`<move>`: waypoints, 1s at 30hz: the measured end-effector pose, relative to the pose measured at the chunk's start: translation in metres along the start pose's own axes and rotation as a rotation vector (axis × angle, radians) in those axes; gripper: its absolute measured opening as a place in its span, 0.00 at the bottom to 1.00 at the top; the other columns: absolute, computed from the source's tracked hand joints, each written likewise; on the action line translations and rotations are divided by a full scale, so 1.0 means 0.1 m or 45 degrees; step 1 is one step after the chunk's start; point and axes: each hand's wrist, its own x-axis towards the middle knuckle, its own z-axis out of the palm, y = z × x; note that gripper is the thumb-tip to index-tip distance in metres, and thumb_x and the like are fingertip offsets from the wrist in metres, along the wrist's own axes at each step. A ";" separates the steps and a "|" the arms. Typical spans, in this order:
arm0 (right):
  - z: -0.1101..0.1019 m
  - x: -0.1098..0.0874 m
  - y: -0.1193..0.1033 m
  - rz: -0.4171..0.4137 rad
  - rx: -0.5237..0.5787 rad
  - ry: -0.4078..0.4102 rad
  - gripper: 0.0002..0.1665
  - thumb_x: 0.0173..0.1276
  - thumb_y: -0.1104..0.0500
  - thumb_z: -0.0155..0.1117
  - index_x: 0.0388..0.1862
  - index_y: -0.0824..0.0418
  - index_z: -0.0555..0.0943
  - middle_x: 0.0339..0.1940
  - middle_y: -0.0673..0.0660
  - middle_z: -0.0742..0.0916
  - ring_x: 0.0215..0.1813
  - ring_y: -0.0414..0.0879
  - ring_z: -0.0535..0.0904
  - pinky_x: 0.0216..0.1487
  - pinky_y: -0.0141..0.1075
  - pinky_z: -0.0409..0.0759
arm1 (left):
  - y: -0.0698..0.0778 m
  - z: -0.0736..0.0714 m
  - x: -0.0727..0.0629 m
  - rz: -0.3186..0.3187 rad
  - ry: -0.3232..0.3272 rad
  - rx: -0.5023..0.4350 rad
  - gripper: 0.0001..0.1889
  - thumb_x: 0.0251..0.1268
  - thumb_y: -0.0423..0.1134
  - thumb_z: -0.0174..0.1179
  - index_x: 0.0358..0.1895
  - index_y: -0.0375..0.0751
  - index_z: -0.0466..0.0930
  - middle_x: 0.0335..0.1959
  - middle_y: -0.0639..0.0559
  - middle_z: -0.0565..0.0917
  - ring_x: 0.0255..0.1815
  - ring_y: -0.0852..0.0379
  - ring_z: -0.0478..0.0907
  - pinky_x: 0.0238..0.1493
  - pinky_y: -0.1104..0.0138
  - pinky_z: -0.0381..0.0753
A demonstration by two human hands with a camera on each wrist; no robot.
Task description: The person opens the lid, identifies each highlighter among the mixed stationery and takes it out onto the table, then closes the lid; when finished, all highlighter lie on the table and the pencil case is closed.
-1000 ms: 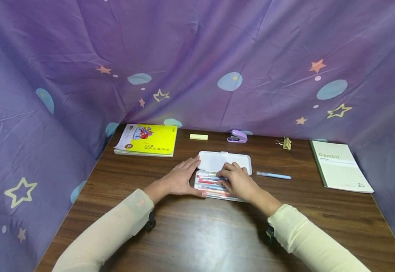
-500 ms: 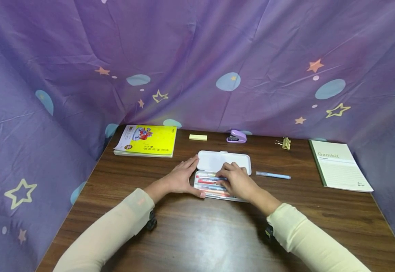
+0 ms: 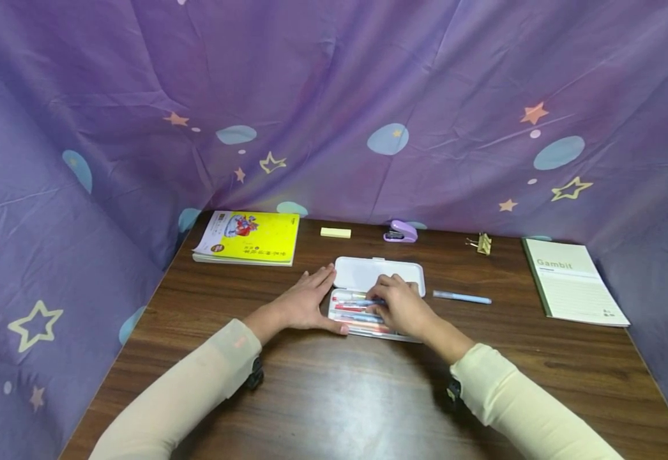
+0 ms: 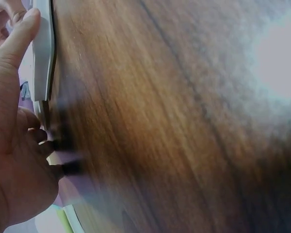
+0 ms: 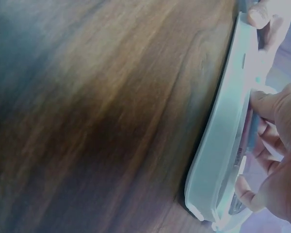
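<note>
A white pencil case (image 3: pixel 354 275) lies open on the table in the head view, its lid folded back and several pens inside. My left hand (image 3: pixel 302 305) rests against the left end of the case, fingers extended along the lid side and thumb on the near rim. My right hand (image 3: pixel 405 308) reaches into the tray with curled fingers. In the right wrist view it pinches a blue pen (image 5: pixel 253 131) inside the case; the hand hides part of the contents. A red pen (image 3: pixel 347 308) shows between the hands.
Right of the case lies a light-blue pen (image 3: pixel 463 297). Along the back are yellow books (image 3: pixel 253 236), a yellow sticky-note pad (image 3: pixel 336 232), a purple stapler (image 3: pixel 402 231) and a gold binder clip (image 3: pixel 484 243). A notebook (image 3: pixel 578 281) lies far right. Purple cloth (image 3: pixel 322 96) surrounds the table.
</note>
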 end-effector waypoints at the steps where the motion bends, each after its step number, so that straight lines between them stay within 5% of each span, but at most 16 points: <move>1: 0.00 0.00 0.00 0.005 0.006 0.005 0.08 0.68 0.56 0.84 0.43 0.54 0.91 0.42 0.49 0.88 0.45 0.49 0.79 0.41 0.47 0.76 | 0.00 0.00 0.00 -0.003 0.001 0.003 0.75 0.58 0.81 0.70 0.92 0.39 0.38 0.95 0.42 0.37 0.96 0.45 0.37 0.95 0.47 0.39; 17: -0.15 -0.16 0.12 -0.111 -0.012 0.237 0.09 0.66 0.55 0.85 0.44 0.52 0.95 0.39 0.47 0.83 0.44 0.47 0.76 0.44 0.48 0.71 | 0.03 -0.02 -0.02 -0.024 -0.002 0.013 0.75 0.57 0.81 0.70 0.93 0.39 0.37 0.95 0.42 0.39 0.96 0.45 0.37 0.95 0.47 0.39; 22: -0.34 -0.40 0.41 -0.149 -0.109 0.344 0.15 0.61 0.65 0.84 0.47 0.54 0.94 0.39 0.50 0.84 0.44 0.51 0.77 0.44 0.56 0.74 | 0.04 0.00 0.00 -0.026 -0.006 0.020 0.75 0.58 0.81 0.70 0.93 0.39 0.37 0.95 0.42 0.40 0.96 0.46 0.37 0.95 0.47 0.39; 30: -0.58 -0.86 1.03 -0.069 -0.249 0.446 0.15 0.59 0.64 0.87 0.45 0.57 0.92 0.37 0.53 0.87 0.40 0.56 0.79 0.37 0.59 0.73 | 0.05 -0.02 -0.02 -0.035 -0.018 0.039 0.75 0.58 0.82 0.69 0.93 0.40 0.36 0.95 0.42 0.40 0.96 0.47 0.37 0.95 0.48 0.39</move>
